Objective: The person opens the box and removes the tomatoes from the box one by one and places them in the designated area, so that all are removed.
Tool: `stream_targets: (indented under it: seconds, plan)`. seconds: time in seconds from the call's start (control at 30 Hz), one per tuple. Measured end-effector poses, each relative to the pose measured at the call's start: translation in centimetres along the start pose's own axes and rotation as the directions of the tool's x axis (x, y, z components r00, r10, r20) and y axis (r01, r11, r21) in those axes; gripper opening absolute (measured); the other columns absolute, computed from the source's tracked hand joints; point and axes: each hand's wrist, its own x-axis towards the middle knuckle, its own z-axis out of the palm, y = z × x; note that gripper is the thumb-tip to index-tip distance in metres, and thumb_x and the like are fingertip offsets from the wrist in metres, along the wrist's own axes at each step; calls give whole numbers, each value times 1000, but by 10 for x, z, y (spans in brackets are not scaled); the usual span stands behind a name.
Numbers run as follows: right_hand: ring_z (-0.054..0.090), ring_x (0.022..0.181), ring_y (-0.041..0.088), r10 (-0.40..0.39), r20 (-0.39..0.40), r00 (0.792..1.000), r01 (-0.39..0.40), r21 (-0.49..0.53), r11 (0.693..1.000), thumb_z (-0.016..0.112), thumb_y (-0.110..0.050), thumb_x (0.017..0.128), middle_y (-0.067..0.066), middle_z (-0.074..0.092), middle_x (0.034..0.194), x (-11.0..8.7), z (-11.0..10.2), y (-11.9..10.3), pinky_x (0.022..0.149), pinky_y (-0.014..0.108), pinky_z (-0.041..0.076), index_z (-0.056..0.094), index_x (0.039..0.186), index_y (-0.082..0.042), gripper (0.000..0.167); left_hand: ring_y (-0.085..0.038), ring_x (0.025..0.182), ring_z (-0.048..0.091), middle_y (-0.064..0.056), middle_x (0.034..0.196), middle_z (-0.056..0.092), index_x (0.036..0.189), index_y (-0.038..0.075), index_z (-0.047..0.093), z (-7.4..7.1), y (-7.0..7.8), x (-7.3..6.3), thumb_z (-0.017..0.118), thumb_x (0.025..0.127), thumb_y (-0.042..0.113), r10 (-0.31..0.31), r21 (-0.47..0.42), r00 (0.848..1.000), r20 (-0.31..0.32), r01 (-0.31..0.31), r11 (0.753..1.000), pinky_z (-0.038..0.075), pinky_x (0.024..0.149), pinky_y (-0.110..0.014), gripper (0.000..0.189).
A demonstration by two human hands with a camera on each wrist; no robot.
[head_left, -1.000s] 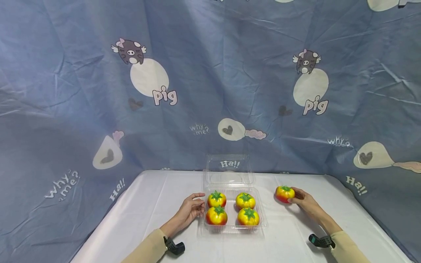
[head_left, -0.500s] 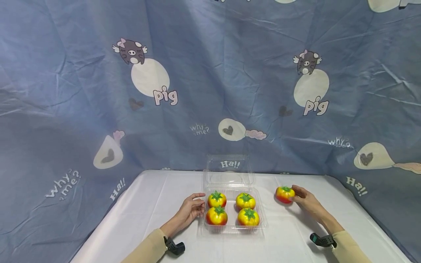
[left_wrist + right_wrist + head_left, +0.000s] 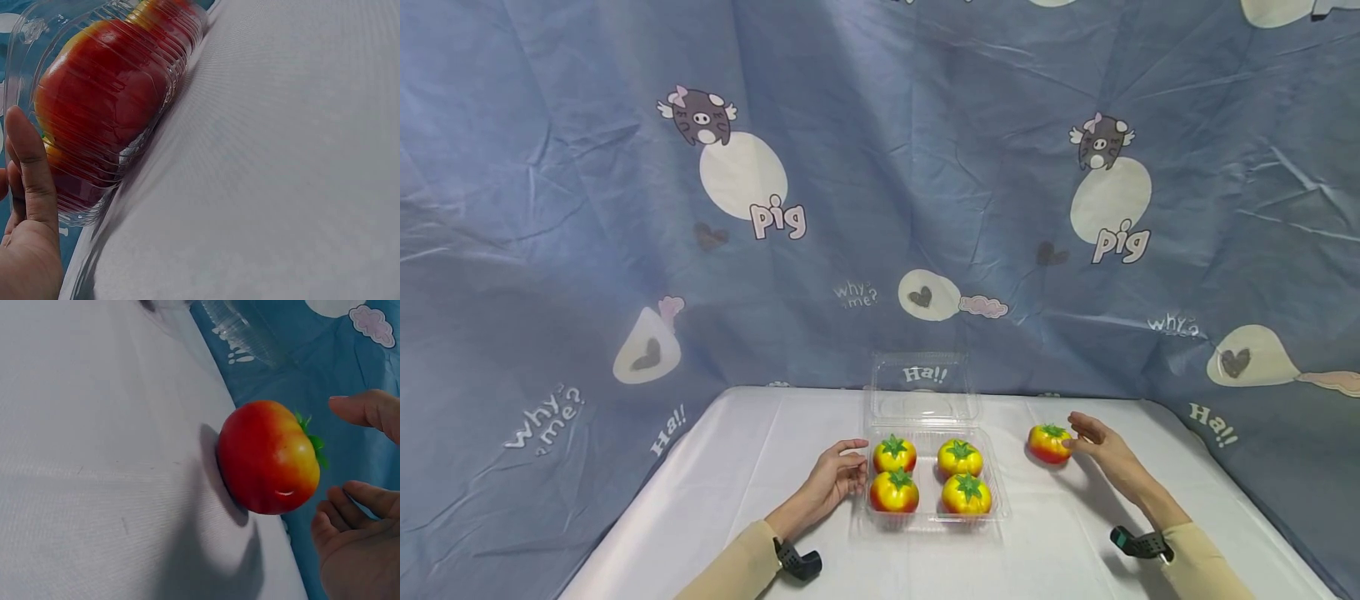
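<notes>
A red-and-yellow tomato [image 3: 1048, 443] with green leaves sits on the table right of a clear plastic clamshell box [image 3: 927, 518]. My right hand [image 3: 1103, 450] is just to the right of it; the right wrist view has thumb and fingers spread apart, clear of the tomato [image 3: 269, 459]. Similar tomatoes stand in the box in two columns, such as the front left one [image 3: 894, 492] and the front right one [image 3: 966, 496]. Beside the box's left wall rests my left hand [image 3: 835, 477], fingers relaxed. One straight finger [image 3: 31, 162] lies right at the ribbed wall in the left wrist view.
The box's lid [image 3: 921, 387] stands raised at the back, close to the blue printed curtain [image 3: 820, 333]. A white cloth [image 3: 775, 450] covers the table. Each wrist bears a dark strap, the left one [image 3: 797, 562] near the front edge.
My right hand has let go of the tomato and drawn back a little to the right, its fingers opening and lifting. The tomato stays in place. My left hand has not moved.
</notes>
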Motion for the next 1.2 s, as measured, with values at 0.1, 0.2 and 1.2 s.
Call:
stream_targets:
  seconds: [0.1, 0.2, 1.2]
  plan:
    - [15, 144, 46, -10, 4, 1000, 10, 10, 1000, 64, -21, 91, 28, 21, 155, 1, -2, -3, 115, 59, 14, 20, 149, 5, 78, -12, 58, 51, -1, 74, 55, 132, -8, 33, -1, 0, 0, 47, 93, 3, 5, 10, 1000, 5, -5, 1000, 47, 52, -23, 43]
    - [14, 145, 45, -23, 12, 1000, 23, 5, 1000, 64, -23, 91, 26, 20, 156, 2, -3, -5, 114, 59, 14, 20, 150, 4, 78, -12, 58, 52, -1, 74, 55, 133, -9, 32, -1, 0, 0, 47, 93, 3, 10, 13, 1000, 10, -10, 1000, 47, 52, -23, 44]
    - [22, 143, 41, -126, 60, 990, 124, 36, 992, 65, -18, 90, 23, 28, 154, -5, 19, -39, 114, 35, 32, 27, 148, 1, 72, -12, 58, 52, -2, 74, 55, 132, -8, 34, 0, 0, -1, 46, 92, 3, 0, 3, 1000, 3, 0, 1000, 47, 52, -23, 43]
